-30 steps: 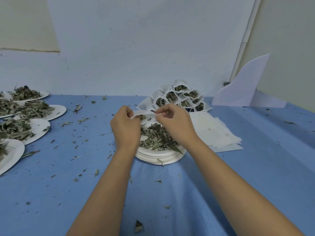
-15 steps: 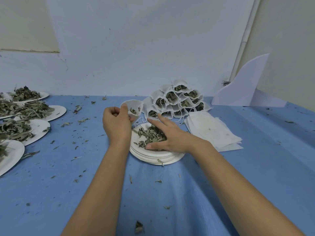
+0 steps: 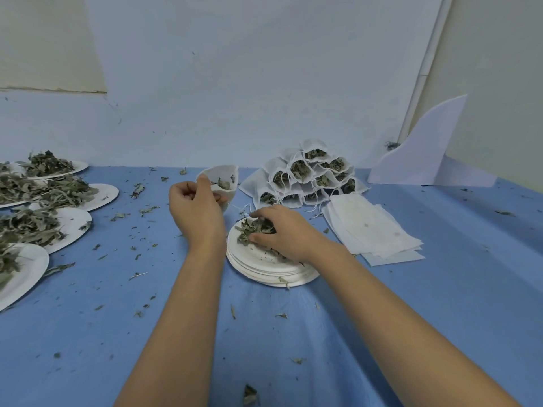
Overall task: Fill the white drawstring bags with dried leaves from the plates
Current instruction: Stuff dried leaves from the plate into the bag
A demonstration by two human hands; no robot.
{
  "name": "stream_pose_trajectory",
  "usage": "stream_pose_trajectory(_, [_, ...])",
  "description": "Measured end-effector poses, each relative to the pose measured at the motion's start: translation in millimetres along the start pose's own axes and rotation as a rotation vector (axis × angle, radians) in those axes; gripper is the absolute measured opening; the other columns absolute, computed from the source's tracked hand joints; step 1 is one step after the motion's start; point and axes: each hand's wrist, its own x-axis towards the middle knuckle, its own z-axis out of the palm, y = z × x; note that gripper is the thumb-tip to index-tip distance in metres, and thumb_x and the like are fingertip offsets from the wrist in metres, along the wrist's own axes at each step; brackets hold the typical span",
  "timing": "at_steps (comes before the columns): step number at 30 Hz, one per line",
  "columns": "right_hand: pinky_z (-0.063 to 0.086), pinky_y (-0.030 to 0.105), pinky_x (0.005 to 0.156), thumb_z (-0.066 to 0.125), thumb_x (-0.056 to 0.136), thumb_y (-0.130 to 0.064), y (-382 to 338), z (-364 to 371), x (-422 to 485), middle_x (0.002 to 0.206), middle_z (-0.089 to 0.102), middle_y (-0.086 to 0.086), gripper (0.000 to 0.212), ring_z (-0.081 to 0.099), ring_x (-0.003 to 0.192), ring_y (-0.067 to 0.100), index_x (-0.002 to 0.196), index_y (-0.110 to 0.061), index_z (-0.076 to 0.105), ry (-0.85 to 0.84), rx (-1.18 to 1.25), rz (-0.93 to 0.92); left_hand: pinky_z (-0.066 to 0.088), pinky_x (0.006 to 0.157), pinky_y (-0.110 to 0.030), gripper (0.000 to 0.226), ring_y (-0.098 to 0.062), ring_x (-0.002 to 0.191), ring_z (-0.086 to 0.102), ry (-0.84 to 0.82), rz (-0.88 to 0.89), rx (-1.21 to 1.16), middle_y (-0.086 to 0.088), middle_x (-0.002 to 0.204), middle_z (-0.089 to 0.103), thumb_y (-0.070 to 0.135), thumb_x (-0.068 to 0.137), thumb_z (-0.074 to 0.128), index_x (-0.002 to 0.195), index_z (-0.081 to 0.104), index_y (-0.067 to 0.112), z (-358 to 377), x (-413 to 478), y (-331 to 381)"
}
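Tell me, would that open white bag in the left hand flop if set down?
Probably floppy: the open bag looks like thin fabric, its mouth held open by the left hand. Likely light, with few dried leaves inside. Set down, it might slump and spill.

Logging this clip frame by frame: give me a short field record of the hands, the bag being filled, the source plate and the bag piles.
left hand: holds open bag by its rim, a few leaves inside
right hand: grips dried leaves on plate stack
filled bags: piled behind the plate stack
empty bags: flat stack, right of the plate stack
spare plates: heaped with leaves, far left
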Motion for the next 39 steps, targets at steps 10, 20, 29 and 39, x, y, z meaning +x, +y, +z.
stream_pose_trajectory(10, [0.009, 0.052, 0.115, 0.044, 0.097, -0.039, -22.5, 4.0, 13.6, 0.152, 0.034, -0.007, 0.044, 0.021, 0.144, 0.014, 0.14, -0.028, 0.045, -0.082, -0.225, -0.178, 0.044, 0.049, -0.019, 0.023, -0.013, 0.051, 0.05, 0.008, -0.007, -0.017, -0.002, 0.065, 0.049, 0.013, 0.092, 0.054, 0.074, 0.041, 0.016, -4.0, 1.6, 1.8])
stream_pose_trajectory(20, [0.017, 0.044, 0.117, 0.048, 0.095, -0.043, -6.4, -7.5, -4.7, 0.155, 0.027, -0.002, 0.051, 0.024, 0.142, 0.016, 0.144, -0.029, 0.037, 0.187, -0.088, -0.056, 0.044, 0.051, -0.022, 0.021, -0.012, 0.047, 0.05, -0.016, -0.039, 0.011, -0.002, 0.063, 0.051, 0.012, 0.091, 0.053, 0.074, 0.042, 0.017, -0.5, -1.6, 0.9])
stream_pose_trajectory(29, [0.031, 0.03, 0.103, 0.065, 0.086, -0.039, 8.3, -36.9, -16.2, 0.15, 0.036, -0.004, 0.065, 0.037, 0.133, 0.018, 0.145, -0.035, 0.036, -0.298, -0.077, 0.134, 0.043, 0.047, -0.019, 0.022, -0.009, 0.042, 0.048, -0.05, -0.055, 0.024, 0.0, 0.06, 0.049, 0.013, 0.091, 0.055, 0.074, 0.042, 0.017, 0.7, -4.3, -2.7])
stream_pose_trajectory(39, [0.044, 0.009, 0.058, 0.061, 0.09, -0.009, 7.8, -19.3, -14.0, 0.101, 0.073, 0.005, 0.027, 0.061, 0.065, 0.012, 0.114, -0.017, 0.069, 0.01, -0.12, 0.061, 0.043, 0.044, -0.017, 0.02, -0.007, 0.04, 0.048, -0.098, -0.065, 0.055, -0.001, 0.06, 0.05, 0.013, 0.091, 0.055, 0.075, 0.043, 0.016, 3.3, -9.6, -5.0])
